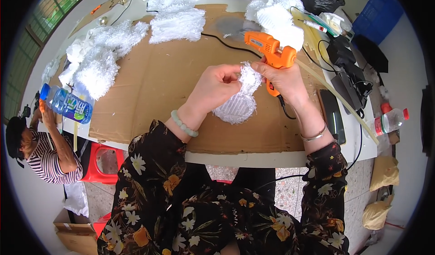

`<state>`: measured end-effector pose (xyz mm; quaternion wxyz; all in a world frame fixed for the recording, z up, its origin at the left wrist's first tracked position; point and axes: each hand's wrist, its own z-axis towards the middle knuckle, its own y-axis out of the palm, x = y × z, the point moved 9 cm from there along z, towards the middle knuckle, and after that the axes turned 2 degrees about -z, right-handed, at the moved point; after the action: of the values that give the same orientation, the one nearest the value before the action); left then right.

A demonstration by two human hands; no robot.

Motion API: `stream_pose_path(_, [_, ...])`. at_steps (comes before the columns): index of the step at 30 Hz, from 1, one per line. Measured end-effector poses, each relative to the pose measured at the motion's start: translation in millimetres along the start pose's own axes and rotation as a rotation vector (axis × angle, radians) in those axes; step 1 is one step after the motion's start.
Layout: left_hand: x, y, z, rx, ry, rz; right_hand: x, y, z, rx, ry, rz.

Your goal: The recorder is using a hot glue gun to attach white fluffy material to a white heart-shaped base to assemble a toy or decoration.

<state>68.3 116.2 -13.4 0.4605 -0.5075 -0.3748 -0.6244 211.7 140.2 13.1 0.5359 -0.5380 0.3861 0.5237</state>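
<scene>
Over the cardboard sheet (pixel 145 96) on the table, my left hand (pixel 213 86) pinches the upper edge of a white fluffy fabric piece (pixel 236 108) with a ribbed middle. My right hand (pixel 286 80) is closed round the handle of an orange hot glue gun (pixel 267 46), its nozzle tilted up and left. The right thumb is close to the top of the fabric; whether it touches cannot be made out. A glue stick (pixel 312 69) juts from the back of the gun, and a black cord hangs from its handle.
White fluffy pieces (pixel 176 26) lie along the table's far side and left. A blue-capped bottle (pixel 68 103) stands at the left edge. A phone (pixel 332 117), chargers (pixel 346 55) and cords lie right. A person (pixel 50 151) sits at left by a red stool (pixel 103 164).
</scene>
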Motion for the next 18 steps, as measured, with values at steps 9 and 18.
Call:
stream_pose_path(9, [-4, -5, -1, 0.018, -0.022, -0.023, 0, 5, -3, 0.000, -0.013, -0.174])
stream_pose_path(18, [-7, -9, 2, 0.079, -0.008, 0.002, 7, -3, -2, 0.017, -0.056, -0.166])
